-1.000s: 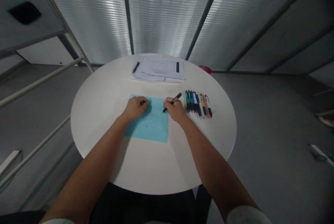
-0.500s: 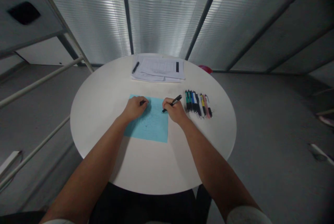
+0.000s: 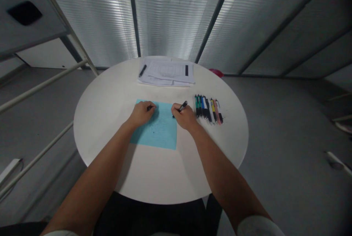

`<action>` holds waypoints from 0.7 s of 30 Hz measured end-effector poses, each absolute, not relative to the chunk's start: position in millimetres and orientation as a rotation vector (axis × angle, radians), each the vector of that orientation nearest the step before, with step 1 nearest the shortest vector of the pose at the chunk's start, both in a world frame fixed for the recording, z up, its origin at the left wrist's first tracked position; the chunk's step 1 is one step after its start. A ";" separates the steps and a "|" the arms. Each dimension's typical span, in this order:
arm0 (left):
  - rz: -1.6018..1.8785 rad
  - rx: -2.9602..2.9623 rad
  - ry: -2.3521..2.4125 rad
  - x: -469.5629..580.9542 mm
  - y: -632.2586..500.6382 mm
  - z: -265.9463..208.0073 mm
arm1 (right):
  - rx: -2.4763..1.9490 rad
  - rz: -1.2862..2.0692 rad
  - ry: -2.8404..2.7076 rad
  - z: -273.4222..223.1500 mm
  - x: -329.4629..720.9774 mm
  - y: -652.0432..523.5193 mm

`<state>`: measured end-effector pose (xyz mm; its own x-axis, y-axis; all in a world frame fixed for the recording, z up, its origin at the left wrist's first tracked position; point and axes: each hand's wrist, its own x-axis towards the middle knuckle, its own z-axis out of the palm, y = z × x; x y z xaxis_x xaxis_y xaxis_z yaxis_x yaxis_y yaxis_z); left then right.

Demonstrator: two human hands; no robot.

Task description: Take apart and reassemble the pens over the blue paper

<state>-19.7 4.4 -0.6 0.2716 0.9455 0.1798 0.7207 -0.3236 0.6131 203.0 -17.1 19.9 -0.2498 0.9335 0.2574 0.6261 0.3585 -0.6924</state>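
Note:
A light-blue sheet of paper (image 3: 162, 133) with faint lines of writing lies on the round white table (image 3: 162, 177). My right hand (image 3: 183, 115) is closed around a black pen (image 3: 183, 106), whose lower tip points at the sheet's right edge. On the sheet's upper left rests my left hand (image 3: 142, 113). Its fingers are curled round a small black object (image 3: 149, 107), mostly hidden, so its kind is unclear. To the right of my right hand, several pens (image 3: 208, 109) with green, blue, white, yellow and pink parts lie side by side.
A stack of printed papers (image 3: 167, 73) sits at the table's far side, with another black pen (image 3: 142, 70) on its left part. Beyond stands a wall with blinds (image 3: 170, 19). A white metal frame (image 3: 46, 80) runs along the left.
The pen in my right hand has tipped, its upper end shifting left and its tip slightly right. My left hand stays in nearly the same place on the paper.

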 end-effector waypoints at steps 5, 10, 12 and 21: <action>0.732 2.127 1.514 -19.4 3.2 0.9 | -1.170 0.774 -1.831 12.0 202.7 -14.8; 0.741 2.139 1.498 -18.8 3.1 2.3 | -1.244 0.755 -2.006 14.3 200.1 -17.3; 0.743 2.128 1.498 -18.7 3.0 2.8 | -1.342 0.620 -2.035 18.1 200.4 -18.9; 0.742 2.121 1.505 -17.8 2.0 4.5 | -1.177 0.802 -1.877 14.8 200.7 -16.9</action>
<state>-17.8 2.0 4.5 0.2665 0.9479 0.1743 0.7158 -0.3158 0.6229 200.7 -16.9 14.8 -0.2814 0.9199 0.2730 0.4388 0.3764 -0.8160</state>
